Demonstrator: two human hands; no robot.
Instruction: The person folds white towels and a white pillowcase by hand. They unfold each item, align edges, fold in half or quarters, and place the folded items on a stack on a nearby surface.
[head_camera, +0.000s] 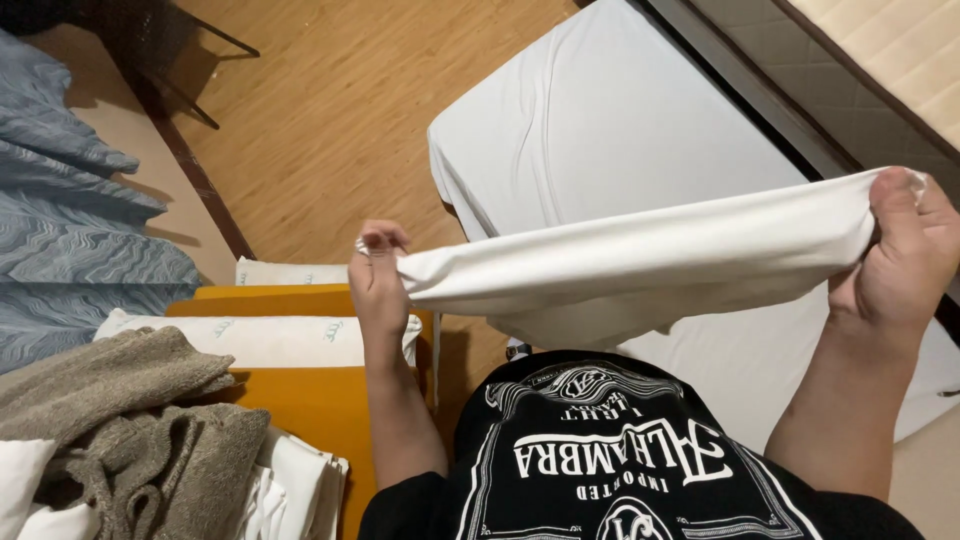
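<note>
A white cloth (640, 255) is stretched taut between my two hands in front of my chest. My left hand (378, 275) pinches its left corner, fingers closed on the fabric. My right hand (905, 255) grips the right corner, slightly higher, at the frame's right side. The cloth hangs in a folded band above the edge of a bed with a white sheet (600, 120). My black printed shirt (620, 460) fills the bottom of the view.
An orange surface (310, 400) at lower left holds folded white linens (250, 340) and a grey-brown knitted blanket (130, 420). A blue patterned cover (70, 230) lies at far left. Wooden floor (330, 110) runs between it and the bed.
</note>
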